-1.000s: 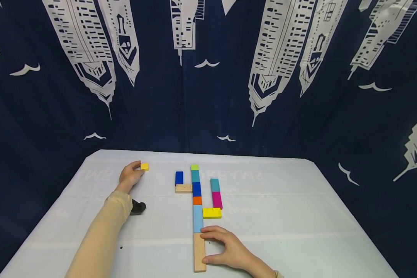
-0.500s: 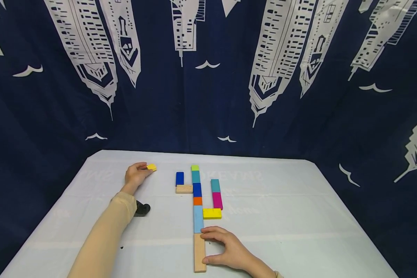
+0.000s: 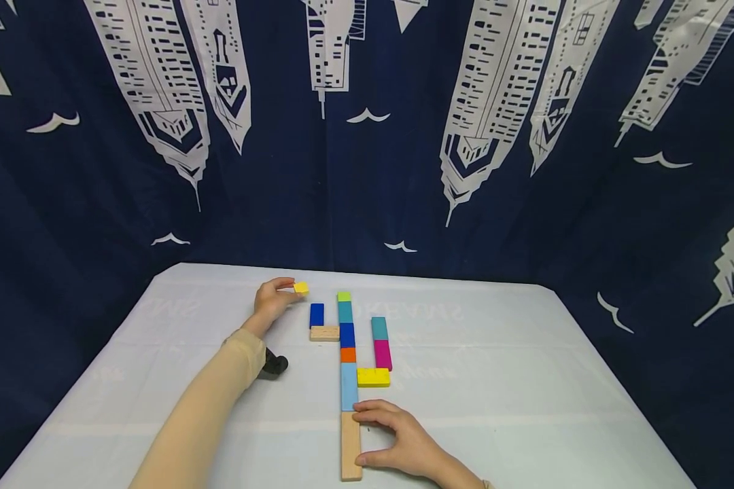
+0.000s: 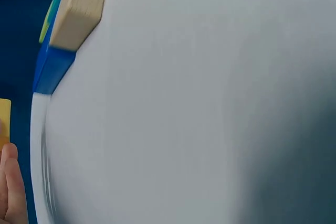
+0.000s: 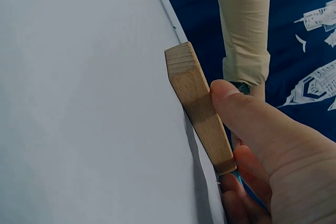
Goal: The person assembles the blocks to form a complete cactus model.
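Observation:
My left hand (image 3: 272, 299) pinches a small yellow cube (image 3: 301, 288) between thumb and fingers, left of the row's far end. In the left wrist view, only part of the yellow cube (image 4: 4, 119) and some fingers (image 4: 14, 190) show at the edge. My right hand (image 3: 400, 438) rests its thumb and fingertips against the right side of a long plain wooden block (image 3: 351, 448) at the row's near end. Beyond it lie a light blue block (image 3: 349, 387), an orange one (image 3: 348, 355), a dark blue one (image 3: 347, 335), a teal one (image 3: 345, 312) and a lime one (image 3: 344, 297).
Left of the row, a plain block (image 3: 325, 333) touches it, with a blue block (image 3: 317, 314) behind. On the right lie a yellow block (image 3: 373, 377), a magenta one (image 3: 382, 354) and a teal one (image 3: 379, 328). A black object (image 3: 274, 365) is at my left sleeve. White cloth covers the table (image 3: 526, 380).
My left hand has moved to the right with the yellow cube, toward the far end of the row. The cube has turned slightly. My right hand has stayed at the wooden block.

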Tool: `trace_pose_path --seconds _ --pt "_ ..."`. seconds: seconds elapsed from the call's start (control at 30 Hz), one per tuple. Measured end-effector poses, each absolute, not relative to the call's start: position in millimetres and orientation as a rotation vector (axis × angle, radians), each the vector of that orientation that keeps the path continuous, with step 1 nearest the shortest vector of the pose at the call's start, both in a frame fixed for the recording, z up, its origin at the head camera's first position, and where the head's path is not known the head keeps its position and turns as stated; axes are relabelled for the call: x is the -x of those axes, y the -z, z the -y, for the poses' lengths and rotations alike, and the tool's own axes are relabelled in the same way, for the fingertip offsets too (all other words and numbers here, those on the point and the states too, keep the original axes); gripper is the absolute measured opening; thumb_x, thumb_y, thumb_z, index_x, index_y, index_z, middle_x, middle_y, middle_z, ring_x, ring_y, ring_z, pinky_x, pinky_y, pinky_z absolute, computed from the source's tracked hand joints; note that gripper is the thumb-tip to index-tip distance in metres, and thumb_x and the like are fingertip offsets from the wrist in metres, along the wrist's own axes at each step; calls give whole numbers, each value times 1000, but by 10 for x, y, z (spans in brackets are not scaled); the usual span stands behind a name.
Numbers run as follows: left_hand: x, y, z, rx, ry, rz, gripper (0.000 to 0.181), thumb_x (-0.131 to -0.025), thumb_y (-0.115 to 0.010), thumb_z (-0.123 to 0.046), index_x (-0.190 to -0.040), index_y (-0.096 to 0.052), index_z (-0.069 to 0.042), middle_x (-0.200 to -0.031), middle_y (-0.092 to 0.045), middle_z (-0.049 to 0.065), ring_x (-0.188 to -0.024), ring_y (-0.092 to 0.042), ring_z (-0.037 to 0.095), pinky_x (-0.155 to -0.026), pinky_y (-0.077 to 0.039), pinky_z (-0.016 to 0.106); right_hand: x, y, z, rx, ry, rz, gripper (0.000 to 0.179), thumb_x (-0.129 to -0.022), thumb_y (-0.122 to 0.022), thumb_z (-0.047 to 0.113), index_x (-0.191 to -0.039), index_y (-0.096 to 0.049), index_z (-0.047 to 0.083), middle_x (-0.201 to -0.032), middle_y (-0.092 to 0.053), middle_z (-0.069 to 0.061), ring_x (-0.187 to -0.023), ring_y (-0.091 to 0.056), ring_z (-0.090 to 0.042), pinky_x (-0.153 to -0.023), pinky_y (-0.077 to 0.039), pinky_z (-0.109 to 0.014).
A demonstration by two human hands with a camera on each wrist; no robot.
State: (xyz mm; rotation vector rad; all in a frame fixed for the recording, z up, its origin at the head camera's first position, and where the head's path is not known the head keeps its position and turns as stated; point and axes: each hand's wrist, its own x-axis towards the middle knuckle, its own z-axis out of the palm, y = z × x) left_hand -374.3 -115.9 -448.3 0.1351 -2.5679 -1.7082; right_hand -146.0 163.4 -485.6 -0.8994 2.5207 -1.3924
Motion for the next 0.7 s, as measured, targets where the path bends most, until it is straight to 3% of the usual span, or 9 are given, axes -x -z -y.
trace_pose_path --seconds 0.33,0.7 --pt "3741 4524 971 -102 1676 2598 38 -79 -74 -11 -115 -64 -3 -119 -62 14 -96 -62 25 -78 -51 33 1457 4858 -1627 888 1392 -2515 53 -76 -76 41 -122 -62 19 -129 -54 5 -116 -52 -12 -99 -41 -28" --pt "3715 4562 859 -132 1614 2665 31 -82 -72 -13 -110 -67 -3 -121 -60 15 -99 -58 27 -92 -45 40 1453 4848 -1637 908 1388 -2520 53 -76 -76 40 -122 -62 17 -130 -54 4 -116 -52 -12 -101 -40 -29"
